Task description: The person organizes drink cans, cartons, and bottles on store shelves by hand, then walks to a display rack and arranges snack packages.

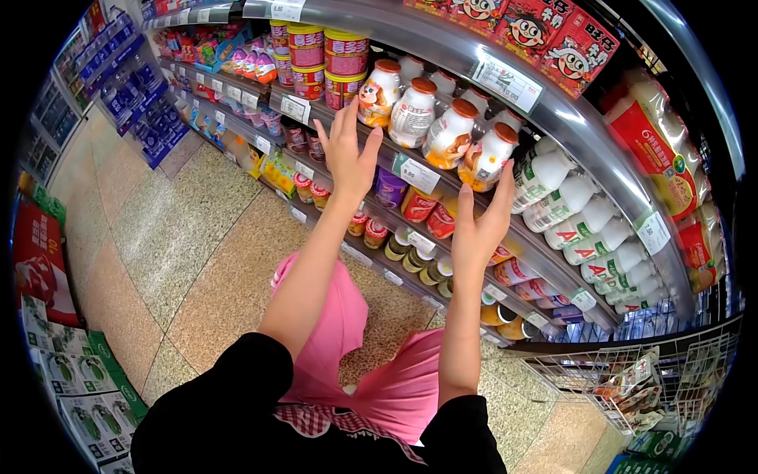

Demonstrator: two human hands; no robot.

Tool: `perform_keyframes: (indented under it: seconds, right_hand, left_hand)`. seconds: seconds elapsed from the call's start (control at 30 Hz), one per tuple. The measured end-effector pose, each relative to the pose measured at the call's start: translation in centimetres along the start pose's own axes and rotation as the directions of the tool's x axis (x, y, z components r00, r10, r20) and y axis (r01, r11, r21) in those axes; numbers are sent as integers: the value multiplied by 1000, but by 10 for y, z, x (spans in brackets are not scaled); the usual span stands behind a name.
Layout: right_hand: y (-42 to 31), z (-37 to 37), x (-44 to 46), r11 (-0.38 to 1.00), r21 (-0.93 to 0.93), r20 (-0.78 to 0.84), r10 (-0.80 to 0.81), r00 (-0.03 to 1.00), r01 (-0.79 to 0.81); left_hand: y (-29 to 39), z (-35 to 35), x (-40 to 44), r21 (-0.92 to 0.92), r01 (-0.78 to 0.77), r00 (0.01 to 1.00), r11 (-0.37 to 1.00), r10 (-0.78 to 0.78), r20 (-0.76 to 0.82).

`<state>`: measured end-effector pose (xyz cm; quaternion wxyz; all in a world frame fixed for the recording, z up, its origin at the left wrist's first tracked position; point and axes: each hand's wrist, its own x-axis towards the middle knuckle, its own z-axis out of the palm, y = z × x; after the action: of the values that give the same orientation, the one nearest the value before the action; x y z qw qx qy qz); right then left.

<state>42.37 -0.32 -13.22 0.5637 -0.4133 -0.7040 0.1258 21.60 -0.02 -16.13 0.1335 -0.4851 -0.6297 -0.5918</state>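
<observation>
Several white bottles with orange-red caps stand in a row on a store shelf, among them a left-end bottle (379, 95) and a right-end bottle (488, 158). My left hand (347, 150) is raised at the left end of this row, fingers apart, its fingertips near or against the left-end bottle. At the other end, my right hand (483, 225) has its fingers spread beside the right-end bottle. Neither hand is wrapped round anything. Whether the fingertips touch the bottles I cannot tell. A price tag (416, 173) sits on the shelf edge between my hands.
Yellow-lidded tubs (346, 54) stand left of the bottles, and white bottles with green print (564, 201) to the right. Red milk boxes (572, 55) are above. Jars (418, 261) fill lower shelves. A wire basket (584, 371) is at the lower right.
</observation>
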Motion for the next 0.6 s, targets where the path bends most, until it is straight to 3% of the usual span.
perform_keyframes:
  seconds: [0.33,0.47,0.53,0.6]
  right_hand:
    - [-9,6,-2,994,-113,-22,-3,1000,1]
    - [-4,3,-3,998,-50,-26,-34,999,33]
    - [-11,0,-9,998,13,-89,-61,994,62]
    - [-21,-4,-20,994,30,-176,-99,979,106]
  left_hand:
    - [6,4,-4,-5,5,1000,1000,-5,-9]
    - [11,7,-8,19,25,1000,1000,-25,-13]
    - [28,8,-12,-22,28,991,999,-31,-132]
    - [49,2,-17,0,-61,975,998,59,-214]
